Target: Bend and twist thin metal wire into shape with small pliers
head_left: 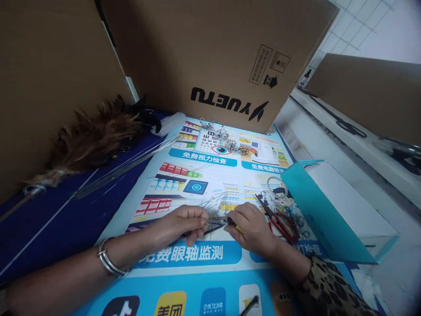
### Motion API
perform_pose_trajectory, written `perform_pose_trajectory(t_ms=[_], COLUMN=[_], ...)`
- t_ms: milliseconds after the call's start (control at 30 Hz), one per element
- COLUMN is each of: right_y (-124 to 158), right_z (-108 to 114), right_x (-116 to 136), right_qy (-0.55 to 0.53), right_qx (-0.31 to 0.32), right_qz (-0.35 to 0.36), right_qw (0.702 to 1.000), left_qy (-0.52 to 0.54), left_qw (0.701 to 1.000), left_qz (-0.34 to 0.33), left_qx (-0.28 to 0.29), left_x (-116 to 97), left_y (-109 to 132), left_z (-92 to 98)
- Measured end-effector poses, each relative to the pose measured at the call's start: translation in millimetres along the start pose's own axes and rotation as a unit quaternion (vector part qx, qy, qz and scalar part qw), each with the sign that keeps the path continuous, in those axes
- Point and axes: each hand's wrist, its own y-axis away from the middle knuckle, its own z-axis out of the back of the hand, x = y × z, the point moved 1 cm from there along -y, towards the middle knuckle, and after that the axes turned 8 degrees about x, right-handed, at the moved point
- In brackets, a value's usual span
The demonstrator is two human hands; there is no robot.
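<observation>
My left hand [190, 221] is closed, its thumb and forefinger pinching a thin wire whose end is too small to make out. In my right hand [251, 226] is a pair of pliers [217, 220], with a bit of yellow and black handle showing. The slim metal jaws point left and meet the wire at my left fingertips. Behind the hands, several loose thin wires [219, 202] spread over the printed sheet. Red-handled scissors [284, 226] lie just right of my right hand, blades pointing away to the left.
A printed blue and white sheet [215, 254] covers the table. Small wire pieces [226, 140] lie at the back, before a large cardboard box [213, 52]. To the right are a clear ring [277, 187] and a teal box [329, 210]. Long wires [128, 164] and a feather duster [95, 131] lie left.
</observation>
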Motion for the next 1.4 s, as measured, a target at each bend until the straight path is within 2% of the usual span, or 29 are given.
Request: perform_pose_trajectory(t_ms=[200, 567, 867, 1400], right_y=[1, -2, -2, 0], right_z=[0, 4, 14, 17], right_x=[-2, 1, 4, 1], right_qy=[-0.002, 0.052, 0.125, 0.182], right_qx=[-0.023, 0.040, 0.055, 0.014], right_qz=[-0.011, 0.010, 0.003, 0.039], right_qw=[1.000, 0.998, 0.991, 0.982], left_qy=[-0.001, -0.001, -0.013, -0.004], left_qw=[1.000, 1.000, 1.000, 1.000], left_qz=[0.003, -0.003, -0.010, -0.014], left_qx=[0.000, 0.006, -0.006, -0.004], left_x=[-1, 0, -3, -2], left_y=[0, 0, 1, 0], left_z=[-0.9, 1.7, -2.2, -2.2])
